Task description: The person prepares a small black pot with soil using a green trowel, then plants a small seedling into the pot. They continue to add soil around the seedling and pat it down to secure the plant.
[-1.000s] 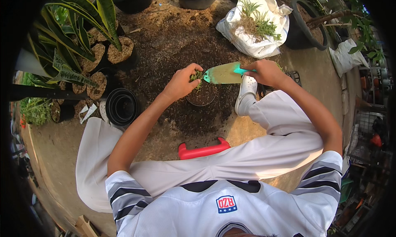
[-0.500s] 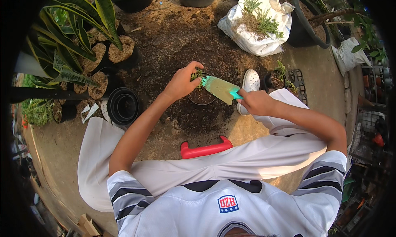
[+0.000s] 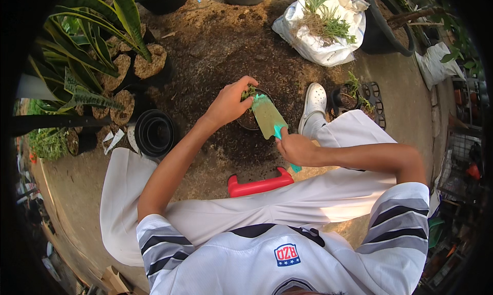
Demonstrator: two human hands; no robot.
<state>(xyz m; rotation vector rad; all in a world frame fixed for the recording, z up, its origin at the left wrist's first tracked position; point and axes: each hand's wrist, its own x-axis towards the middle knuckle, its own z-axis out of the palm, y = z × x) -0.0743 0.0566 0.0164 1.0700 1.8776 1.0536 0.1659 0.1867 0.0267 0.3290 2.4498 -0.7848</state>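
My right hand [image 3: 299, 149] is wrapped round the handle of a hand trowel [image 3: 268, 116], whose worn green-and-tan blade slants up and left over a round pot [image 3: 248, 122]. At the pot's far side, my left hand [image 3: 232, 100] has its fingers closed on a small green plant [image 3: 248, 93]. The trowel's tip lies beside that plant, close to my left fingertips. Both hands and the blade hide much of the pot and what is in it.
Loose dark soil [image 3: 205, 79] covers the ground around the pot. Nested black pots [image 3: 154, 132] and potted snake plants [image 3: 131, 17] are at left. A white sack [image 3: 328, 53] of plants stands far right. A red stool [image 3: 261, 185] is near me, a small potted plant [image 3: 349, 95] beside my shoe.
My right hand has moved left and toward me, turning the trowel so its blade points more steeply away from me. My left hand stays nearly in place on the plant.
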